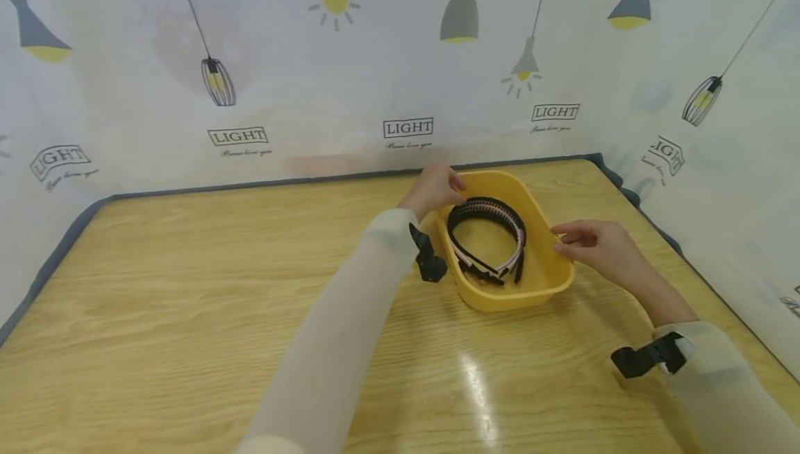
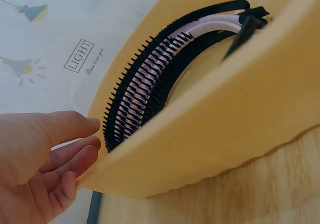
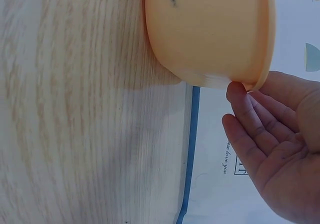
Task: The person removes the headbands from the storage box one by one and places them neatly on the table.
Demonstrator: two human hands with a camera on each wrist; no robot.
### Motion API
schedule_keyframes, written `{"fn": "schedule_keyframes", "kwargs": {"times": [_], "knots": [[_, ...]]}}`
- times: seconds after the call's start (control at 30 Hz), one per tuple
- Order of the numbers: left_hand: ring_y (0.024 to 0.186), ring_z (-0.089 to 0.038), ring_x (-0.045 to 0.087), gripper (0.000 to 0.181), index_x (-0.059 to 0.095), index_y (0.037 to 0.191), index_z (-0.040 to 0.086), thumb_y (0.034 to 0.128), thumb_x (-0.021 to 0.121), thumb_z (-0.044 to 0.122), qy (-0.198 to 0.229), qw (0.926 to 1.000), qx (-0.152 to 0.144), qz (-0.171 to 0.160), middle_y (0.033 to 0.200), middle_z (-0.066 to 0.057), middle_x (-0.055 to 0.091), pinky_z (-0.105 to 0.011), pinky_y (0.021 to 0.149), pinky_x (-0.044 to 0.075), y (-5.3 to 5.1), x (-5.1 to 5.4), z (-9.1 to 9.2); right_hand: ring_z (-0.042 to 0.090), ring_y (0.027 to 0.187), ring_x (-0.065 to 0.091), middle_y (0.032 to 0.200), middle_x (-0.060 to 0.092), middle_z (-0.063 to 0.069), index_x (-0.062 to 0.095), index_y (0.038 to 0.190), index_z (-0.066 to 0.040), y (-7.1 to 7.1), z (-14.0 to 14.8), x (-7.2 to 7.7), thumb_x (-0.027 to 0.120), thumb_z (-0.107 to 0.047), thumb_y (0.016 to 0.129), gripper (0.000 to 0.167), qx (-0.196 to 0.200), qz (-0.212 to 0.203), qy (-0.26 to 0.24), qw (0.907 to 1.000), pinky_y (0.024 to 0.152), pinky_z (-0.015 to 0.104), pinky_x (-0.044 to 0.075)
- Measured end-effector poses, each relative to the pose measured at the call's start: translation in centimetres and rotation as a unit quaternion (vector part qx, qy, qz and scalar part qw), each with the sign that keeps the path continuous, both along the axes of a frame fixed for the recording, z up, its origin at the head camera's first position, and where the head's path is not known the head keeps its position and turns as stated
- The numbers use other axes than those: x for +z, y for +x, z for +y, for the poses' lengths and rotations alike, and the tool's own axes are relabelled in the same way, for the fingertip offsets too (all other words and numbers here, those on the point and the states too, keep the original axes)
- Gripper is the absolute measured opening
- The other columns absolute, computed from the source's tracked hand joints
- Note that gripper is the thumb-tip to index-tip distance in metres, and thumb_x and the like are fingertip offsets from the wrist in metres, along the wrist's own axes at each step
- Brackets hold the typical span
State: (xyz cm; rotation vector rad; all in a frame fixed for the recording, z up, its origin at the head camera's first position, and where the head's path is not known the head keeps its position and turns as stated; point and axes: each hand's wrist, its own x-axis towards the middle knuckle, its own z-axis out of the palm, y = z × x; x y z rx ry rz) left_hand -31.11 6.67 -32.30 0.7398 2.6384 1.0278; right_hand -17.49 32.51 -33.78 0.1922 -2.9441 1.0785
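Observation:
A yellow plastic basin (image 1: 556,286) rests on the wooden table at the right. Inside it lie several toothed headbands (image 1: 521,235), black and pale pink, nested together; their combs show clearly in the left wrist view. My left hand (image 1: 434,189) holds the basin's far left corner, thumb toward the inside and curled fingers at the rim. On the right side, my right hand (image 1: 603,249) pinches the rim; in the right wrist view its fingertips (image 3: 236,91) touch the outer wall, while the thumb's tip is hidden behind the edge.
The wood-grain table (image 1: 206,315) extends left and toward me. A pale curtain (image 1: 300,79) printed with lamps stands behind its back edge and along the right side. Black wrist cameras are strapped over both sleeves.

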Motion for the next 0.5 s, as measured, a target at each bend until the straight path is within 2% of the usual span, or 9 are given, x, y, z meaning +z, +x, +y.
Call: {"fn": "schedule_keyframes", "kwargs": {"times": [0.13,0.27,0.5], "knots": [[0.095,-0.02,0.058,0.027,0.067,0.109,0.003,0.083,0.068,0.012,-0.018,0.9998,0.003,0.009,0.106,-0.007,0.065,-0.026,0.08,0.047,-0.02,-0.41,-0.06,0.012,0.08,0.061,0.098,0.064,0.018,0.059,0.116,0.006,0.0,0.05,-0.13,0.065,-0.022,0.086,0.041,0.001,0.0,-0.009,1.0,0.064,0.019,0.049],[0.092,-0.018,0.059,0.026,0.068,0.107,0.005,0.0825,0.069,0.013,-0.018,0.9997,0.009,0.011,0.104,-0.005,0.065,-0.026,0.078,0.047,-0.03,-0.64,-0.03,0.006,0.078,0.06,0.098,0.064,0.018,0.06,0.116,0.004,0.04,0.12,-0.21,0.065,-0.022,0.086,0.04,-0.002,0.002,-0.011,0.9999,0.065,0.019,0.049],[0.091,-0.018,0.059,0.027,0.068,0.108,0.005,0.0828,0.069,0.014,-0.021,0.9997,0.006,0.013,0.104,-0.005,0.065,-0.026,0.077,0.048,-0.07,-1.0,0.08,0.004,0.078,0.059,0.099,0.064,0.018,0.06,0.117,0.003,0.06,0.22,-0.28,0.065,-0.024,0.087,0.041,-0.006,-0.003,-0.014,0.9999,0.065,0.019,0.049]]}}
